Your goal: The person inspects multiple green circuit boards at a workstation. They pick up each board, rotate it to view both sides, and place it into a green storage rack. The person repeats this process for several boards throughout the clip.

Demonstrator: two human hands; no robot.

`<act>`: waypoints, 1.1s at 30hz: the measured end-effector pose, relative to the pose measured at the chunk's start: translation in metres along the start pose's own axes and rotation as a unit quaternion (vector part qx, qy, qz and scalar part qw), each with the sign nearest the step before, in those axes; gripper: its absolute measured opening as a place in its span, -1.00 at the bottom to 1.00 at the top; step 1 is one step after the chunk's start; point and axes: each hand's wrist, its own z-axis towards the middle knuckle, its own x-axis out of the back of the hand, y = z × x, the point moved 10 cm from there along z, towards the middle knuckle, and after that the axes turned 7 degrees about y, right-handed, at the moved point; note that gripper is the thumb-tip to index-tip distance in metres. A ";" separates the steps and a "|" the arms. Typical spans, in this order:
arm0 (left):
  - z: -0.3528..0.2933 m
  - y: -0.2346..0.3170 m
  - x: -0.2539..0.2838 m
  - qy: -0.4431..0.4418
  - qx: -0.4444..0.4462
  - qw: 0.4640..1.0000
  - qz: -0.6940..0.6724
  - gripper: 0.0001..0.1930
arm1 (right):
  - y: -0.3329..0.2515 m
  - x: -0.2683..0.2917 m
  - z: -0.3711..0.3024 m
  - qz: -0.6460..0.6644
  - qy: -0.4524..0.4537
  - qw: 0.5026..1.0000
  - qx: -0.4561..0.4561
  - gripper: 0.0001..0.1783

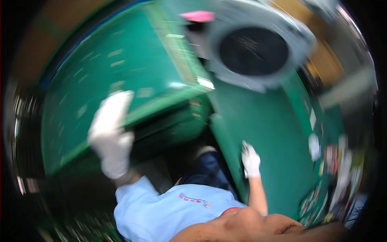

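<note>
My left hand (pixel 111 135), in a white glove and smeared by motion, is raised at the near edge of a green conveyor-like surface (pixel 133 44). Its fingers stretch forward with the thumb apart, and I see nothing held in it. Small pale flat pieces (pixel 115 53) lie scattered over that surface, too blurred to name. My right hand (pixel 251 161), also white-gloved, rests low over a green tabletop (pixel 274 121). Its fingers are drawn together, with a small greyish thing (pixel 244 146) at their tips that I cannot make out.
A large grey housing (pixel 298 40) with a round black face (pixel 254 51) stands at the far end of the tabletop. Behind the left surface's corner is a pink item (pixel 197 16). Blurred stacked items (pixel 342 173) and a white object (pixel 314 147) line the right side.
</note>
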 end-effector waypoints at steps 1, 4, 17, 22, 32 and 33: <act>-0.002 0.013 -0.001 0.002 -0.007 1.000 0.000 -0.32 | 0.001 0.002 -0.002 -0.025 0.035 0.999 0.016 -0.61; -0.022 0.018 -0.034 -0.021 -0.044 0.999 -0.007 -0.47 | 0.029 0.020 -0.039 -0.037 0.109 0.991 -0.067 -0.54; -0.194 0.141 -0.007 -0.024 -0.266 0.858 -0.440 -0.72 | 0.071 0.001 -0.429 -0.135 0.422 0.886 -0.136 -0.87; -0.403 0.179 -0.204 -0.365 -0.087 0.792 -0.482 -0.72 | 0.207 -0.051 -0.487 -0.126 0.347 0.804 -0.466 -0.78; -0.546 0.109 -0.396 -0.601 0.112 0.729 -0.308 -0.51 | 0.270 -0.058 -0.488 -0.151 0.393 0.795 -0.436 -0.76; -0.533 0.104 -0.407 -0.557 0.156 0.717 -0.390 -0.61 | 0.274 -0.059 -0.490 -0.180 0.423 0.791 -0.404 -0.77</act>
